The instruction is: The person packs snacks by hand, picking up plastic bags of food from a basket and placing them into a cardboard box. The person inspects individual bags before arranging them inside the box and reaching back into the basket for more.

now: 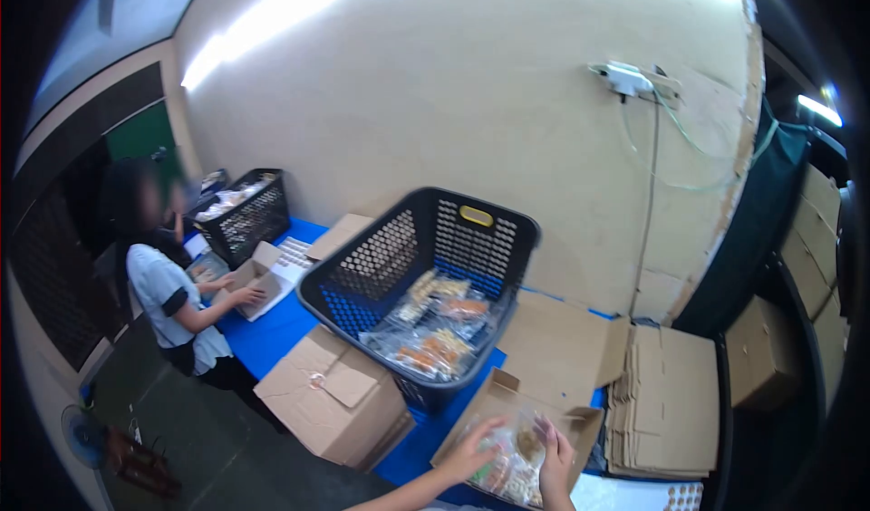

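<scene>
Clear packets (507, 484), head view: in the open cardboard box (478, 409), near right. Left hand (478, 449) and right hand (555, 457) flank them, fingers extended; cannot tell if either pinches plastic. Black basket (521, 239) farther left, packets inside.

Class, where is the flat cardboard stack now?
In the head view, the cardboard stack sits at lower right, right of the open box and the right hand.

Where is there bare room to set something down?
The widest patch is the blue table between the closed carton and the co-worker's open box. A narrower strip separates that carton from the open carton. Crowded: packets around the left hand and right hand; stacked flat cardboard rightward.
</scene>
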{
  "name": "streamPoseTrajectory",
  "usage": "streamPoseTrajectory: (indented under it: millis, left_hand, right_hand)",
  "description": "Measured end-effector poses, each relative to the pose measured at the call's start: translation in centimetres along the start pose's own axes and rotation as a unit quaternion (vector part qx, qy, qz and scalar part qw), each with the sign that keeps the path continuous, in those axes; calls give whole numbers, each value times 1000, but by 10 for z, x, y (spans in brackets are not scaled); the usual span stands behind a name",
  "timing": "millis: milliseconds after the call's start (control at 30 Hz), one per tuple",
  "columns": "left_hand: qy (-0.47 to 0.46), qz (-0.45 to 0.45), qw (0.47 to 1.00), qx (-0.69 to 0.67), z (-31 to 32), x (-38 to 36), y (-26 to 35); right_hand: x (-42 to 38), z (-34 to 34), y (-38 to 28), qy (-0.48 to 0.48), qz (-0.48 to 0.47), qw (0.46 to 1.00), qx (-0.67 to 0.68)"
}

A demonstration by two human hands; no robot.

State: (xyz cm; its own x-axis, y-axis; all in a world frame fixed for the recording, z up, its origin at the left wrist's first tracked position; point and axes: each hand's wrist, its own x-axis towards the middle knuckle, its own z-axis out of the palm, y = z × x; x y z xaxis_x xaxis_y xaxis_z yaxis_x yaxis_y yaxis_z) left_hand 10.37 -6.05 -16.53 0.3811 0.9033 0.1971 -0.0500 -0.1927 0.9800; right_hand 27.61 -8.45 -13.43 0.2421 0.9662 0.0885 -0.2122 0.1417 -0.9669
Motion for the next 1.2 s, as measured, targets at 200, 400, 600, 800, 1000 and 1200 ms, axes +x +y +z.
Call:
streamPoseTrajectory:
  millis: [200,400,600,800,1000,1200]
  left_hand:
    - [52,56,997,5,32,-8,33]
    - [34,-94,995,6,21,-15,3]
    - [-67,-246,967,19,8,-7,37]
    - [-139,-86,979,-124,31,-12,-14]
    - [-101,-184,971,-117,34,-17,-17]
    - [-31,-138,975,-172,39,-12,-3]
  right_hand:
    - [-11,2,13,-145,20,989,9]
    - [-6,-7,-5,-66,1,979,-192]
    - [-19,-29,5,-123,57,988,-69]
    - [-21,-38,7,42,48,996,62]
    - [-27,-27,-1,7,45,998,35]
    - [-39,-28,13,-108,111,987,-35]
